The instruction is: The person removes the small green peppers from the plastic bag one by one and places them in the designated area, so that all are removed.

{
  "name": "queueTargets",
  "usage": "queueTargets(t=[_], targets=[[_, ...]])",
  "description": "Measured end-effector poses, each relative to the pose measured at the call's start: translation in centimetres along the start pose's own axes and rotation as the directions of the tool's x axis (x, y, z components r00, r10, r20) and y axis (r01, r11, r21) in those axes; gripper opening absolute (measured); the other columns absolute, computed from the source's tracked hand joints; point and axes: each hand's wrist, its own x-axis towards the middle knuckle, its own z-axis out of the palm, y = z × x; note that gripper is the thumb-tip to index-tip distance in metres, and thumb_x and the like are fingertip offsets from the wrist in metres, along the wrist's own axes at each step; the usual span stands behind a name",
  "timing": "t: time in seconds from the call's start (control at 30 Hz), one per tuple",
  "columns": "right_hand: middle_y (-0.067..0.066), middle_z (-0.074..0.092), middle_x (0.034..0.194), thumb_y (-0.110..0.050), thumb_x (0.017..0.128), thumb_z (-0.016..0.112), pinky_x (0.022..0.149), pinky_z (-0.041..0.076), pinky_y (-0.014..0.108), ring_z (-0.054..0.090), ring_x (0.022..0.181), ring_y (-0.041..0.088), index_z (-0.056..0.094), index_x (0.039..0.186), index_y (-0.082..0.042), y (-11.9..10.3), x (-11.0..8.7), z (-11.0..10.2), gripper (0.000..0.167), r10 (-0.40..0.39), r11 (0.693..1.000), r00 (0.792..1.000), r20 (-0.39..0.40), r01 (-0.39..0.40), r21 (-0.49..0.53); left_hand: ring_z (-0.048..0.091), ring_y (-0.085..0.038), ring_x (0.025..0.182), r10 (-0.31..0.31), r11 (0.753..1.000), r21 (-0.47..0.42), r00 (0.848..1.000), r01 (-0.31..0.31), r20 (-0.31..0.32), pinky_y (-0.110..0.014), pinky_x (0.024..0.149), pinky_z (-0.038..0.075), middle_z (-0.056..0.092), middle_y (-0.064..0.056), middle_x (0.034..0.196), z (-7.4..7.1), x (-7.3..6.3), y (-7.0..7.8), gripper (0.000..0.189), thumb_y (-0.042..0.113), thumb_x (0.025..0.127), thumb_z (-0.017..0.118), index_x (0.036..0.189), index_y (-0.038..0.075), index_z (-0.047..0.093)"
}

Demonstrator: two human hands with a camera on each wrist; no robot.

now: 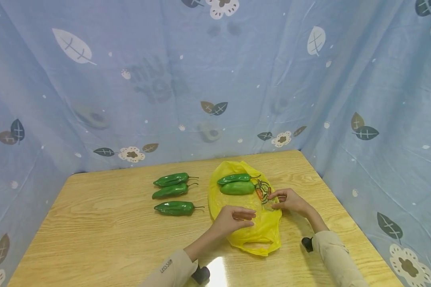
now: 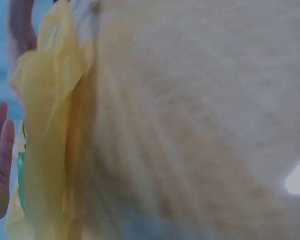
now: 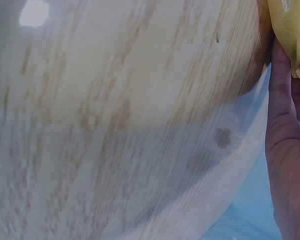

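A yellow plastic bag (image 1: 251,233) lies spread on the table, its handle cut-out toward the near edge. On it rest a dark green pepper (image 1: 235,179) and a lighter green pepper (image 1: 238,188), side by side. My left hand (image 1: 231,219) hovers over the near left part of the bag, fingers extended and thumb apart, holding nothing. At the bag's right edge is my right hand (image 1: 289,200), fingers and thumb spaced apart beside a colourful patch on the bag. In the right wrist view, its fingers (image 3: 281,95) look straight against the yellow plastic.
Left of the bag, three green peppers lie on the wooden table (image 1: 104,227): a far one (image 1: 171,179), a middle one (image 1: 170,191) and a near one (image 1: 174,208). Blue patterned curtains (image 1: 186,79) enclose the back and sides.
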Motion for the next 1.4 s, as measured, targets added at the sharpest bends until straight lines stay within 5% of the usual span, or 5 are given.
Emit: queueTargets(t=[0.43, 0.73, 1.1, 1.4], targets=[[0.030, 0.053, 0.126, -0.004, 0.086, 0.070, 0.079, 0.056, 0.033, 0.058, 0.109, 0.041, 0.063, 0.115, 0.008, -0.1, -0.1, 0.0, 0.031, 0.004, 1.000, 1.000, 0.002, -0.004, 0.011, 0.069, -0.023, 0.095, -0.006, 0.998, -0.060, 0.987, -0.004, -0.163, -0.028, 0.078, 0.057, 0.070, -0.016, 0.108, -1.3, 4.1, -0.9, 0.030, 0.004, 0.087, 0.069, 0.117, 0.000, 0.068], [0.032, 0.052, 0.127, -0.004, 0.086, 0.070, 0.079, 0.056, 0.031, 0.056, 0.112, 0.043, 0.063, 0.115, 0.008, 0.3, -0.3, -0.1, 0.032, -0.023, 1.000, 1.000, 0.003, 0.023, 0.001, 0.061, -0.026, 0.113, -0.025, 0.996, -0.090, 0.942, -0.006, -0.334, -0.036, 0.093, 0.051, 0.066, -0.013, 0.119, -3.4, 7.2, -2.3, 0.037, 0.007, 0.086, 0.071, 0.122, -0.001, 0.064], [0.033, 0.052, 0.126, -0.001, 0.086, 0.069, 0.076, 0.057, 0.031, 0.060, 0.106, 0.040, 0.062, 0.114, 0.010, 0.1, -0.3, 0.1, 0.030, -0.022, 0.999, 1.000, 0.004, 0.022, 0.026, 0.055, -0.023, 0.120, -0.049, 0.979, 0.173, 0.948, 0.108, -0.315, -0.037, 0.100, 0.046, 0.066, -0.003, 0.121, -3.4, 8.8, -2.6, 0.044, 0.001, 0.079, 0.077, 0.121, 0.010, 0.068], [0.031, 0.053, 0.126, -0.003, 0.086, 0.070, 0.076, 0.056, 0.030, 0.062, 0.104, 0.036, 0.063, 0.115, 0.009, 0.6, -0.2, -0.1, 0.032, -0.024, 1.000, 1.000, 0.006, 0.024, 0.018, 0.051, -0.031, 0.124, -0.011, 0.957, 0.267, 0.939, 0.110, -0.345, -0.042, 0.102, 0.043, 0.066, -0.012, 0.120, -3.6, 9.0, -2.4, 0.054, -0.022, 0.069, 0.071, 0.118, 0.000, 0.067]])
